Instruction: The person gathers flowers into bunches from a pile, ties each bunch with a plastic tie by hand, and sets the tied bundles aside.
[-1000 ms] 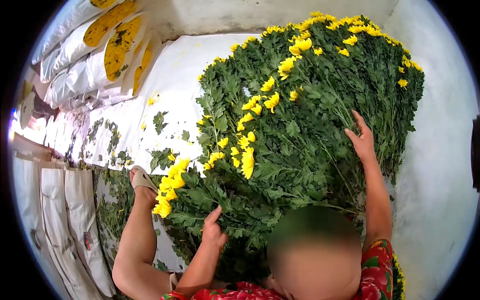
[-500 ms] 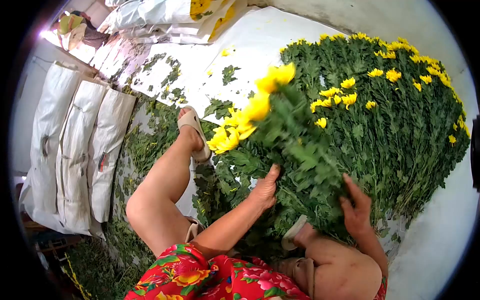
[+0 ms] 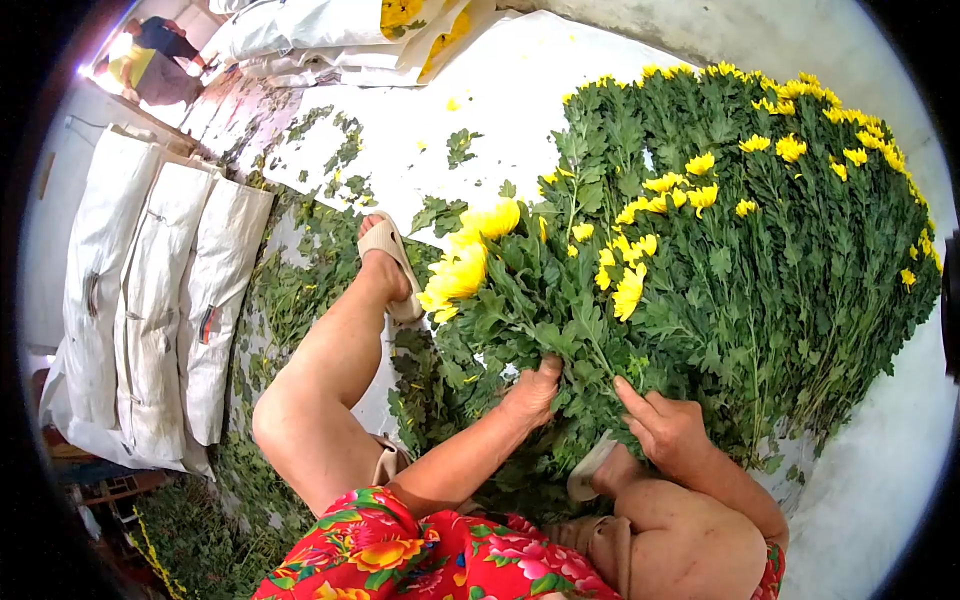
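Observation:
My left hand (image 3: 533, 392) is closed around the stems of a bunch of yellow chrysanthemums (image 3: 458, 272), whose blooms point to the upper left. Leaves cover part of its fingers. Close by on the right, my right hand (image 3: 665, 430) has its fingers curled and its index finger reaching to a leafy chrysanthemum stem (image 3: 598, 352); the grip itself is partly hidden. To the right lies a large pile of cut chrysanthemums (image 3: 760, 250), yellow heads toward the back wall and stems toward me.
White folded sacks (image 3: 150, 300) lean at the left. More white packaging (image 3: 330, 45) lies at the back on a white sheet (image 3: 500, 90). Stripped leaves (image 3: 290, 270) litter the floor around my sandalled feet. Another person (image 3: 160, 60) bends in the far left doorway.
My right hand has moved left, closer to my left hand. Blooms that were blurred over the middle are gone from there, and several flowers now lie at the pile's left edge.

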Demonstrator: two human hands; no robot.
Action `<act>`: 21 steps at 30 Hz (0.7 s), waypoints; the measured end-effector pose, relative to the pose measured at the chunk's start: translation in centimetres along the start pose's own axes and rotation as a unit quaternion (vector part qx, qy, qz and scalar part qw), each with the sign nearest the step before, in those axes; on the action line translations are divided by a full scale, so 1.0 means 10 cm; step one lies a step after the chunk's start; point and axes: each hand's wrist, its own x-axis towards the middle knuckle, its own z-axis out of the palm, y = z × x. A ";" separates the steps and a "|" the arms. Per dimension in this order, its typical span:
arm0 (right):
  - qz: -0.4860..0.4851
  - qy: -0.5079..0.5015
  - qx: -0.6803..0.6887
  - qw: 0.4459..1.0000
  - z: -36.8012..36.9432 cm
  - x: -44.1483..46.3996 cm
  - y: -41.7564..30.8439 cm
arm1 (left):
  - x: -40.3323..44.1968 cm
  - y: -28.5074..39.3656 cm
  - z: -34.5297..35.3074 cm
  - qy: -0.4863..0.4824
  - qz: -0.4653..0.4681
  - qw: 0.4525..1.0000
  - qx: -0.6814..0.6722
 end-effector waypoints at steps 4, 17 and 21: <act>-0.030 -0.031 0.020 0.999 0.12 -0.03 0.06 | -0.09 0.22 0.16 -0.026 -0.018 0.997 0.072; 0.272 0.267 -0.093 0.920 -0.16 -0.08 1.73 | 0.11 0.35 0.05 0.175 -0.013 0.981 -0.085; 0.451 0.165 -0.210 0.851 0.16 -0.74 2.95 | 0.13 0.29 0.03 0.137 -0.033 0.986 -0.084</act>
